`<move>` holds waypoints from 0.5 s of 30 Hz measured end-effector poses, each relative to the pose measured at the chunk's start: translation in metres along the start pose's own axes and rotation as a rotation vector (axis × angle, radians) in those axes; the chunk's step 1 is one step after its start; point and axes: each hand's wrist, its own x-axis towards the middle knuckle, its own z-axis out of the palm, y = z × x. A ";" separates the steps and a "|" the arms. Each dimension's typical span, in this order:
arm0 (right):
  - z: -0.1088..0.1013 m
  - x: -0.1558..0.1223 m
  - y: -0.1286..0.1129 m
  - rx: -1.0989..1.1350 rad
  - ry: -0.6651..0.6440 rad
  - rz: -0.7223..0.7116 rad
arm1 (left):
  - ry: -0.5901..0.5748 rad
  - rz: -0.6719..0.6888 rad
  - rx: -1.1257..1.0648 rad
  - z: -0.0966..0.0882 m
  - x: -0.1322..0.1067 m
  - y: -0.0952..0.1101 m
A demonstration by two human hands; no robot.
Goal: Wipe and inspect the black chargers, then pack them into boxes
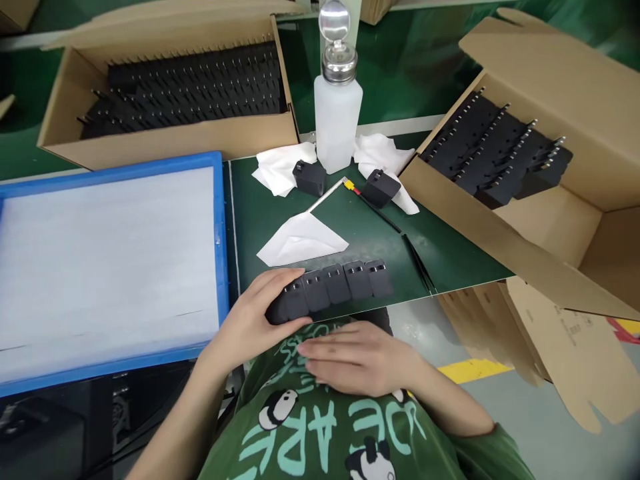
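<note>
A row of several black power adapters (pixel 336 285) with metal prongs lies along the table's front edge. My left hand (pixel 257 310) grips the left end of this row, thumb on the near side and fingers over the far side. My right hand (pixel 363 357) rests against the green shirt just below the edge, its fingers stretched out and nothing visible in it. A dark shape behind that hand is too hidden to name. Beyond the row lie a folded white cloth (pixel 303 239), a cable with a yellow connector (pixel 349 185) and black tweezers (pixel 419 264).
Two single adapters (pixel 309 178) sit by crumpled white wipes (pixel 383 155) near a pump bottle (pixel 339 117). A carton (pixel 195 141) of adapters stands back left, another carton (pixel 465 217) at right. A blue-rimmed tray (pixel 219 227) with a white surface fills the left.
</note>
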 end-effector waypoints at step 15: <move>-0.032 -0.015 0.011 -0.293 0.099 0.180 | 0.056 0.029 0.183 0.004 0.004 0.011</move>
